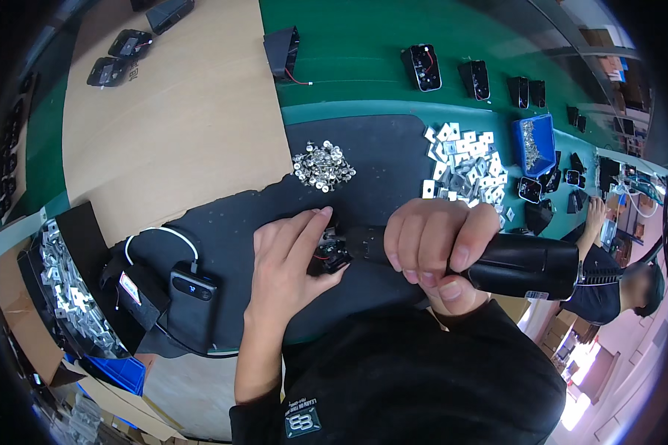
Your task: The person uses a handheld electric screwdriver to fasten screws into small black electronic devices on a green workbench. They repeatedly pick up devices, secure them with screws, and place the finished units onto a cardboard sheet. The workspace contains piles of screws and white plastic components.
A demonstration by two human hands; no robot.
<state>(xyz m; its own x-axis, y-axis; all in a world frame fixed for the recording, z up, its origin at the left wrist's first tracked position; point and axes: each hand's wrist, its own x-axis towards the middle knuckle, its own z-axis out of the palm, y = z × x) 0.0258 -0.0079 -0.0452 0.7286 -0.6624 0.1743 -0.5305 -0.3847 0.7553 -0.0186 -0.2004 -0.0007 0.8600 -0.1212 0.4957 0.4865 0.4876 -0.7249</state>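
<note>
My right hand [441, 248] is wrapped round a black electric screwdriver [531, 263], which lies nearly level in view with its cable at the right end. Its nose points left and meets a small black housing [334, 252] with a bit of red wire. My left hand [293, 259] grips that housing from the left, fingers along its far side and thumb along its near side. The tool's tip and the spot it meets are hidden. Just beyond my hands, a pile of small silver screws [323, 166] lies on the black mat [378, 148].
White and silver square metal plates [464, 163] lie heaped at the far right, beside a blue bin [534, 144]. Cardboard [178, 111] covers the far left. A power bank [193, 285] with a white cable sits left. Black housings [423, 68] stand along the green bench. Another person [608, 278] works at right.
</note>
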